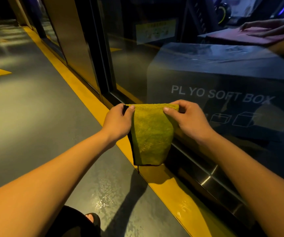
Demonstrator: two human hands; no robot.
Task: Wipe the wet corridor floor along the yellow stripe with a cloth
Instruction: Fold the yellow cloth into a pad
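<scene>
Dim corridor, grey floor beside a glass wall: we hold the cloth up, not yet down on the wet.

From the left, our left hand pinches one top corner of the green cloth and our right hand pinches the other, so it hangs folded, long axis vertical, above the yellow stripe. The wet patch glistens below and nearer us, slightly left of the cloth, so we judge the left hand nearer. Our sandalled foot sits close by; right of the stripe the glass wall hems the stroke.
</scene>
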